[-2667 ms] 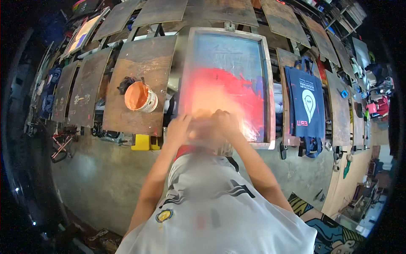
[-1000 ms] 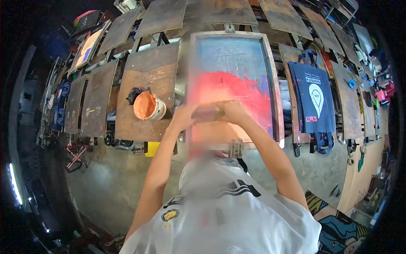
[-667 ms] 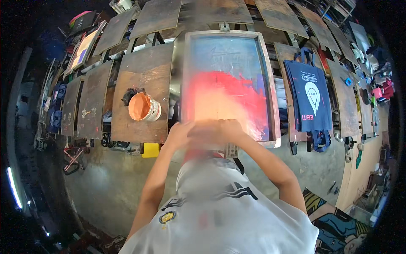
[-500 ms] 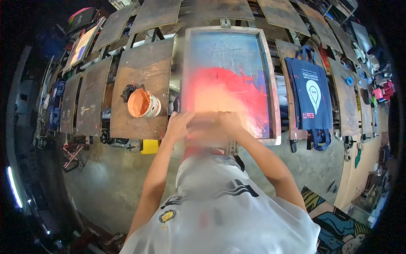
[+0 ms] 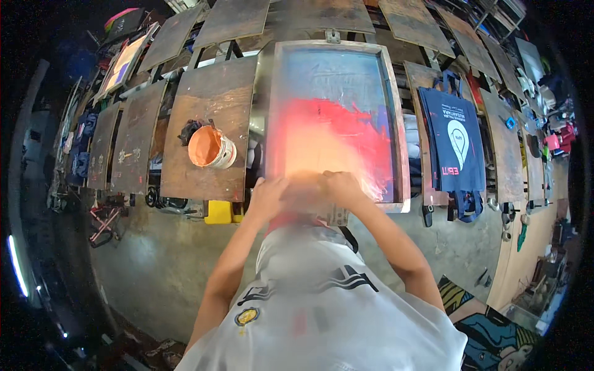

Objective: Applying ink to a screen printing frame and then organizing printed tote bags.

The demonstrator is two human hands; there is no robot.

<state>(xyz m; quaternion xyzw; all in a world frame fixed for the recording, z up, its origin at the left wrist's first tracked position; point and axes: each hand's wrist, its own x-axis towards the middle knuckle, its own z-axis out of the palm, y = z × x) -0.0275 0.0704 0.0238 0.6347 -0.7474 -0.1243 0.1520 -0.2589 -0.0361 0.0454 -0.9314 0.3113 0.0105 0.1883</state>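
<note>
Blurred bar [image 5: 303,186] at near end of framed screen [image 5: 339,83], apparently clasped at opposite ends by left hand [image 5: 268,197] and right hand [image 5: 345,189], gap between — likely light, stiff, paint-slick; best gripped at both ends, high off the orange.

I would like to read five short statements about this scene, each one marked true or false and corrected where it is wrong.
1. The bucket stands on a board. True.
2. The blue bags lie left of the frame. False: they lie right of it.
3. The left hand and right hand are by the frame's near end. True.
4. The bucket is green inside. False: it is orange.
5. The picture is sharp between the hands. False: it is blurred there.
</note>
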